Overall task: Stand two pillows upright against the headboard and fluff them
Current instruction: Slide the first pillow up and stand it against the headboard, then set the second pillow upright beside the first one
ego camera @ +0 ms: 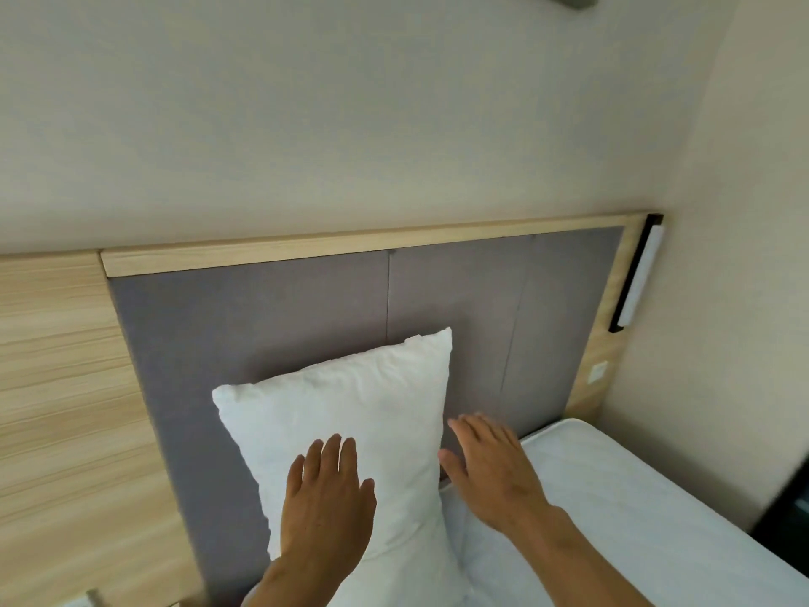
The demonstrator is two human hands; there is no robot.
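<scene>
A soft white pillow (350, 435), plump and lightly crinkled, stands upright on its short end at the head edge of the bed (634, 510), leaning back on the headboard (271, 326). The headboard is grey fabric, matte and finely woven, split by 2 thin vertical seams and framed by a pale wood rail along its top. Streaked light-wood paneling (57, 387) fills the wall to the left; a long white light bar (639, 278) in a black bracket sits on the wood strip at the headboard's right end, with a small white switch plate (597, 372) below it. The mattress cover is white and faintly quilted.

The left hand (328, 501) lies flat on the pillow's front face, fingers spread, gripping nothing. The right hand (490, 466) is open too, fingers extended by the pillow's right edge, slightly blurred; whether it touches the pillow cannot be told. Only 1 pillow shows.
</scene>
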